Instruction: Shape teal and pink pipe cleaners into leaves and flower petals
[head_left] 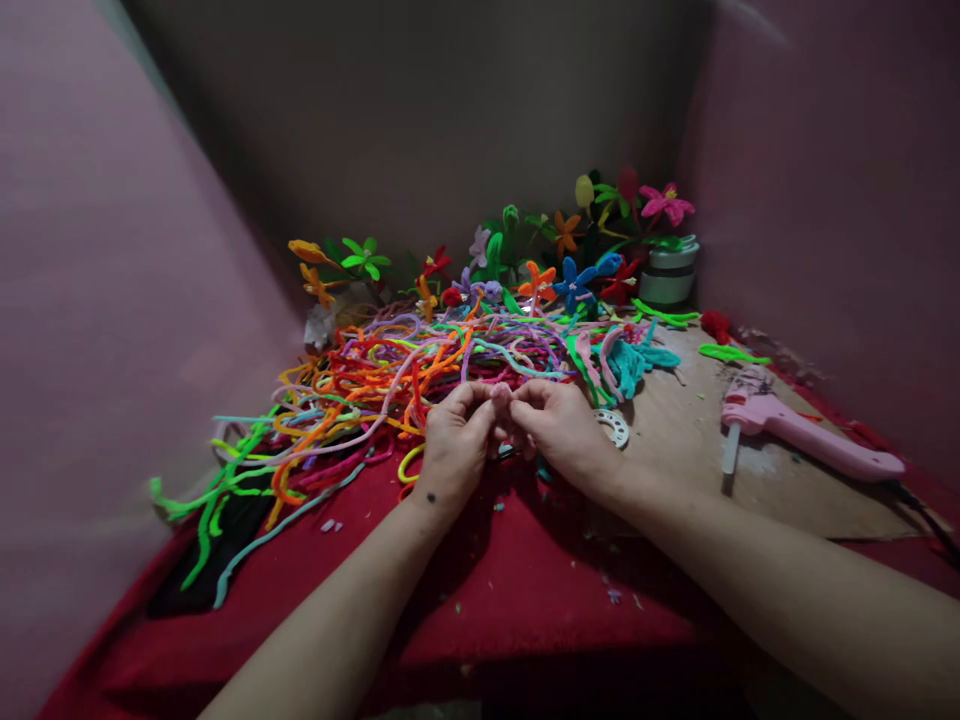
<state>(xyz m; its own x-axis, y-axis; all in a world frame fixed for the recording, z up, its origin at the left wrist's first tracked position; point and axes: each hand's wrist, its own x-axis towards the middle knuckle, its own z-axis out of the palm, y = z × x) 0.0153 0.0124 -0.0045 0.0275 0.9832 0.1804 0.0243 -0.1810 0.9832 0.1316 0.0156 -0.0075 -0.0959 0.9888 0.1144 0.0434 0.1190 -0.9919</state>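
Observation:
Both hands meet over the front of the table, fingertips pinched together around a small pale pink pipe cleaner piece (501, 392). My left hand (457, 435) grips it from the left, and my right hand (559, 430) from the right. Fingers cover most of the piece, so its full shape is hidden. Behind the hands spreads a tangled heap of colourful pipe cleaners (360, 370). Just right of my right hand lies a white disc with holes (613, 428), partly covered by the hand. A bunch of teal pipe cleaner pieces (634, 362) rests beyond it.
A pink glue gun (814, 435) lies on a cardboard sheet (675, 490) at the right, its cord running off the edge. Pipe cleaner flowers (576, 285) and a white pot (670, 275) line the back. Red cloth (525, 590) with small scraps covers the table. Walls enclose both sides.

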